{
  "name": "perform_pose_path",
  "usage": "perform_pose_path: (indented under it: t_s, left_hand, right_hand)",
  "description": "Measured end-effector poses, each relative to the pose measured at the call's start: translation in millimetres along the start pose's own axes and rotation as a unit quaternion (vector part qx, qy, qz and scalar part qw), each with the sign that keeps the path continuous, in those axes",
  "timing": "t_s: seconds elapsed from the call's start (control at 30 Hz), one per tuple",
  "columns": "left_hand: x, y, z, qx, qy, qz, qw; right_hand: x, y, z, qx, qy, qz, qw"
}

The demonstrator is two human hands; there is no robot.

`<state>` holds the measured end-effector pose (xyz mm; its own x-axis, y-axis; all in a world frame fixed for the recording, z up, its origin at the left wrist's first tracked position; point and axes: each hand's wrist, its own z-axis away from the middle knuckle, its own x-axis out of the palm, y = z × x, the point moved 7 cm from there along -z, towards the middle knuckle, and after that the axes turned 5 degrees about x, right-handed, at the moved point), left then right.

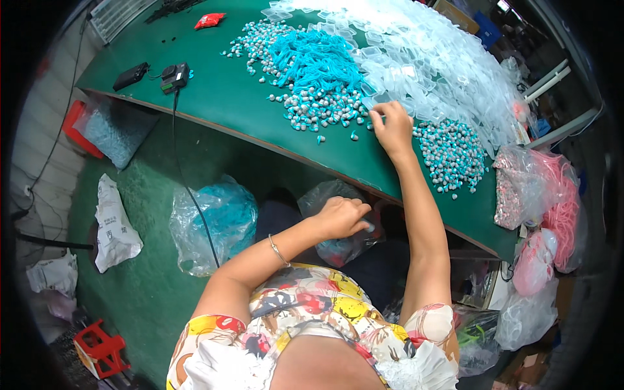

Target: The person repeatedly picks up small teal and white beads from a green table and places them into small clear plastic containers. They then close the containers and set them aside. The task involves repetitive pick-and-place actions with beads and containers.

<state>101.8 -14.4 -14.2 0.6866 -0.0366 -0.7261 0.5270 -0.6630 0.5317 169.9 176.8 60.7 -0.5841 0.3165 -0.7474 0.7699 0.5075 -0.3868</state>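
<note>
the bent fingers of the right hand (393, 127) are hovering at the near edge of the clear cases, thumb and forefinger close together; whether they are pinching anything, i cannot tell. one clear case (368, 103) is lying just beside those fingertips, toward the upper left; its long axis is not reading clearly. the right hand is the nearer one: the left hand (344, 214) is hanging over the lap, fingers bent, its grip unclear. one heap of cyan-and-grey pieces (325, 107) is lying left of the right fingers, a second heap (452, 153) right of the wrist. two stray pieces (354, 136) are sitting in front. farther out, one heap of cyan strands (318, 60), one pile of cases (429, 58), too many to count, and one red packet (210, 21) are resting on one green table (221, 91).
</note>
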Motion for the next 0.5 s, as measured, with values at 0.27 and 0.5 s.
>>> perform_pose_path:
  t_s: [0.27, 0.5]
  left_hand:
    - [-105.0, -31.2, -41.0, -0.096, 0.217, -0.106, 0.965]
    - [-81.3, -80.6, -79.9, -0.178, 0.143, -0.205, 0.952]
  right_hand:
    - [-74.4, -23.4, 77.5, -0.076, -0.003, -0.079, 0.994]
    - [-81.0, -36.5, 120.1, -0.133, -0.045, -0.018, 0.990]
